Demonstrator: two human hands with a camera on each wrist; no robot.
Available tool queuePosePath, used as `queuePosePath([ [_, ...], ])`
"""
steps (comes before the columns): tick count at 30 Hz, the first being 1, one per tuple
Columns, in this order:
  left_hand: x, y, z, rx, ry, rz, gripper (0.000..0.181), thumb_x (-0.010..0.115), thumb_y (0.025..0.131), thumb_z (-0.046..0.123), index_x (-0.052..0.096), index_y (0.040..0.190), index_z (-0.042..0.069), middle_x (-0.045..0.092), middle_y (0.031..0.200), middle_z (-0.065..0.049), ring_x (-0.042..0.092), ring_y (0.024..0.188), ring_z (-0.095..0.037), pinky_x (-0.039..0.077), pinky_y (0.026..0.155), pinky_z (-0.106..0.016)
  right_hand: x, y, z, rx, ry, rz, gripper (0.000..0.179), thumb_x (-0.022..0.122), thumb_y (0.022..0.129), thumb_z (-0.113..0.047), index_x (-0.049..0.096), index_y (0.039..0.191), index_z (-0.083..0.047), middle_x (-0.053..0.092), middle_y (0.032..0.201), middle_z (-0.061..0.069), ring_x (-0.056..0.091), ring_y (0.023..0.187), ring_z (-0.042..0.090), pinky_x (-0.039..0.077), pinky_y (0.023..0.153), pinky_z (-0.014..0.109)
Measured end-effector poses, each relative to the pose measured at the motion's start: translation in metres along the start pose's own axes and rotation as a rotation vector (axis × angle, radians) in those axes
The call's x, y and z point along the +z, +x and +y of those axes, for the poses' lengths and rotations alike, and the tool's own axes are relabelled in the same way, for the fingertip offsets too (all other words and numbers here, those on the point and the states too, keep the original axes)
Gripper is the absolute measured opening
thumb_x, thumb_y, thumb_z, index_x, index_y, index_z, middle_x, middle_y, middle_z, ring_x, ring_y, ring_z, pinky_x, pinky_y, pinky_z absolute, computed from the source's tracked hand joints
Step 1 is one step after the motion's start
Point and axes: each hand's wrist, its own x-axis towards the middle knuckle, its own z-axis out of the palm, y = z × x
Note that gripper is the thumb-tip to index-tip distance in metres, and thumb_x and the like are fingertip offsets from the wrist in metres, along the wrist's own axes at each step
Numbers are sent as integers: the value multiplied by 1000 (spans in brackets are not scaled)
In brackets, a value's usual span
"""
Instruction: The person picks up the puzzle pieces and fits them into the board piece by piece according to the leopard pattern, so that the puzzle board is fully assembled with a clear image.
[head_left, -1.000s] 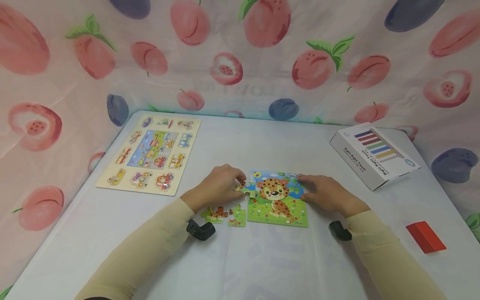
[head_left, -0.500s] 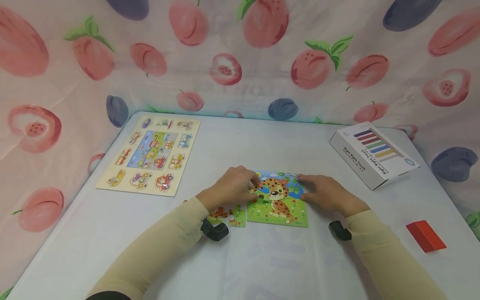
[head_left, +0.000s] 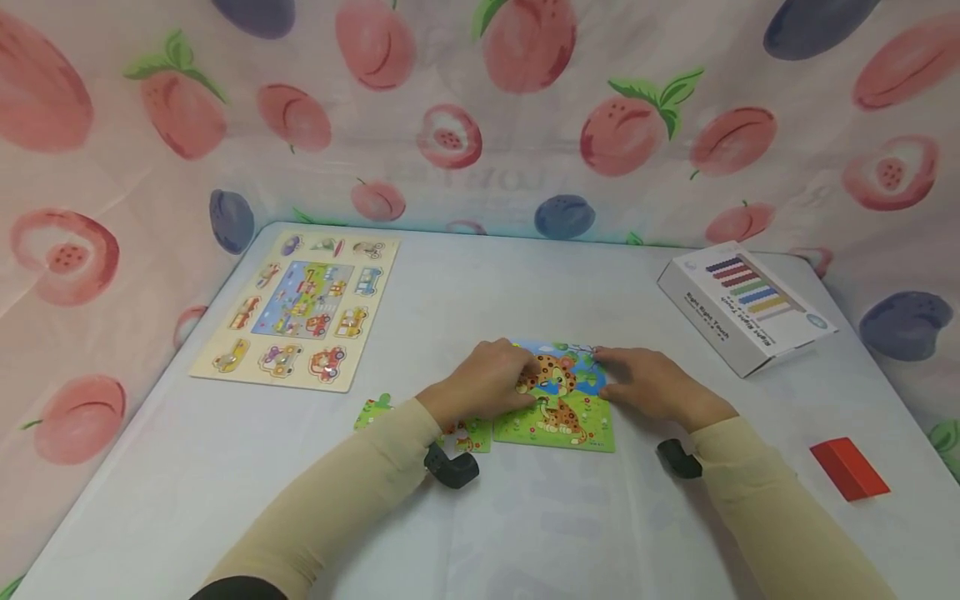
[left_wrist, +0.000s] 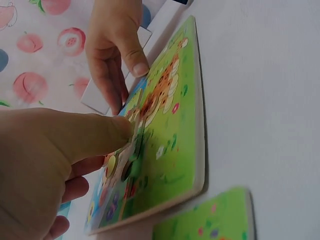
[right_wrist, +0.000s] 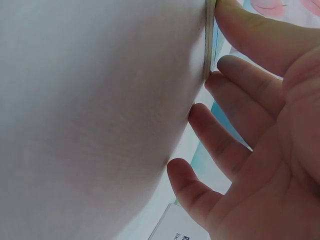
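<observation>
A leopard jigsaw board [head_left: 558,431] lies flat on the white table. My left hand [head_left: 486,382] is over its left half, pinching a jigsaw piece [left_wrist: 138,134] between thumb and fingers, low over the printed picture. Part of that piece is hidden behind the thumb. My right hand [head_left: 654,385] touches the board's right edge, its thumb on the side and index finger near the upper right corner. In the right wrist view its other fingers spread loosely beside the edge. Loose jigsaw pieces [head_left: 472,435] lie left of the board, partly covered by my left forearm.
A wooden vehicle peg puzzle [head_left: 360,354] lies at the back left. At the back right stands a white box [head_left: 712,321] printed with coloured bars. A red block [head_left: 850,468] is at the right, beyond my right sleeve. A fruit-patterned cloth [head_left: 517,142] hangs behind the table.
My left hand has moved right with the jigsaw piece, from the board's left edge to over the leopard's face. My right hand has stayed at the right edge.
</observation>
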Motion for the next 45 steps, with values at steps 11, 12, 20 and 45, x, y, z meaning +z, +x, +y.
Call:
queuePosePath([
  [11, 8, 13, 9, 38, 30, 7, 35, 76, 88, 37, 72, 115, 16, 68, 98, 9, 56, 94, -15, 42, 95, -39, 0, 0, 1, -27, 8, 4, 59, 73, 92, -21, 53, 145, -5, 45, 150, 20, 34, 139, 47, 26, 111, 63],
  [12, 9, 15, 10, 42, 29, 9, 33, 77, 87, 38, 72, 113, 17, 67, 93, 10, 55, 91, -15, 42, 93, -38, 0, 0, 1, -27, 8, 5, 59, 73, 92, -21, 53, 145, -5, 45, 150, 20, 34, 139, 47, 26, 111, 63],
  [20, 16, 22, 14, 62, 5, 30, 25, 78, 86, 36, 72, 101, 18, 62, 82, 12, 52, 78, -10, 42, 78, -33, 0, -2, 2, -40, 11, 14, 59, 72, 91, -19, 53, 144, -4, 46, 149, 21, 36, 138, 48, 27, 110, 63],
  [45, 22, 33, 25, 57, -33, 41, 19, 75, 88, 32, 72, 101, 18, 65, 89, 11, 52, 87, -11, 43, 88, -37, 0, -2, 1, -31, 27, 13, 58, 72, 92, -19, 53, 144, -4, 46, 150, 18, 35, 139, 47, 27, 110, 63],
])
